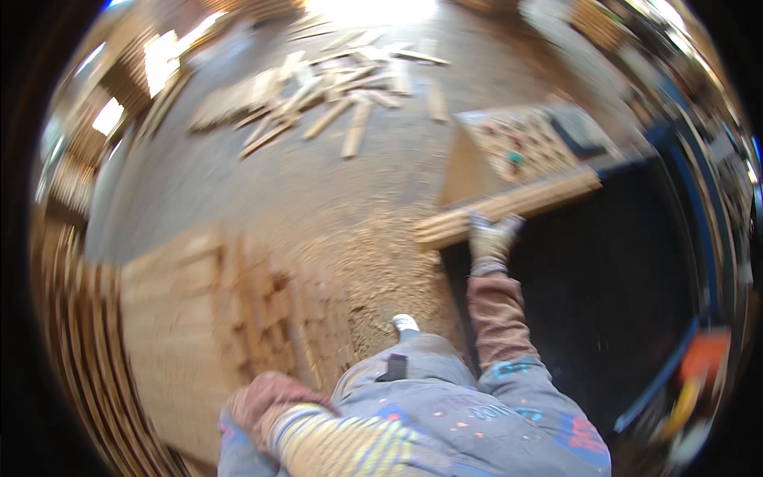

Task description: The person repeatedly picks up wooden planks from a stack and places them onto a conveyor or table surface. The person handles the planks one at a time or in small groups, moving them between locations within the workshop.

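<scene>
At the edge of a black-topped work table (604,270), my right hand (491,238), in a pale work glove, grips the near side of a few light wooden boards (524,203). The boards lie together, slanting across the table's far left corner. My left arm is bent across my body, close to the camera. Its hand (350,441) wears a yellow glove with blue and grey stripes. The left fingers are blurred and cut off by the lower edge, so what they do cannot be made out.
To my left stands a tall stack of wooden boards (179,334). Wood chips (381,270) cover the floor ahead, with a heap of loose offcuts (342,87) farther off. Beyond the boards is a panel with many holes (517,147). An orange object (703,354) sits at the table's right.
</scene>
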`<state>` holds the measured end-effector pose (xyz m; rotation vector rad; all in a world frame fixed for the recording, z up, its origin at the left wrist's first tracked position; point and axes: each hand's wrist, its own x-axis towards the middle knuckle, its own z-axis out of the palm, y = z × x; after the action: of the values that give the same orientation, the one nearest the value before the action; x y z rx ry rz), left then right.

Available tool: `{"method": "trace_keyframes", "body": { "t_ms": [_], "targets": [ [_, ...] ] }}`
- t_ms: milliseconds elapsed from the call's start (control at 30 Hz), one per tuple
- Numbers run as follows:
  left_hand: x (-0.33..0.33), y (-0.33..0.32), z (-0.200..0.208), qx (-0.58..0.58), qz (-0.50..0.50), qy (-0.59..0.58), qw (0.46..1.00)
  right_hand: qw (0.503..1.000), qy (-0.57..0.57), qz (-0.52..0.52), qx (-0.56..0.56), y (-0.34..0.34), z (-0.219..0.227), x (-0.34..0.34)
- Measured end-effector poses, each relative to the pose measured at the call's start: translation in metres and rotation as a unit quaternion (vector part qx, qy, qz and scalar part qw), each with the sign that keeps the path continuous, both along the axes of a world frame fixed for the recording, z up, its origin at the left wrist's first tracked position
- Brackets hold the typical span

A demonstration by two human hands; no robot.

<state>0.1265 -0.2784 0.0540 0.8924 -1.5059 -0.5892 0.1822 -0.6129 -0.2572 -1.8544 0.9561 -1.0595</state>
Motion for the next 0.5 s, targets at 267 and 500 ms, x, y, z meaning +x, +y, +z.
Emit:
{"method": "trace_keyframes", "body": {
  "t_ms": [267,500],
  "targets": [
    [-0.07,0.073,0.029,-0.006,0.07,-0.03,0.997,0.982,-0.003,0.109,-0.154,-0.045,0.068,0.014],
    [-0.137,0.153,0.037,0.223,0.647,0.155,0.713,0.625,-0.024,0.769,0.131,0.238,0.177,0.162]
  ]
}}
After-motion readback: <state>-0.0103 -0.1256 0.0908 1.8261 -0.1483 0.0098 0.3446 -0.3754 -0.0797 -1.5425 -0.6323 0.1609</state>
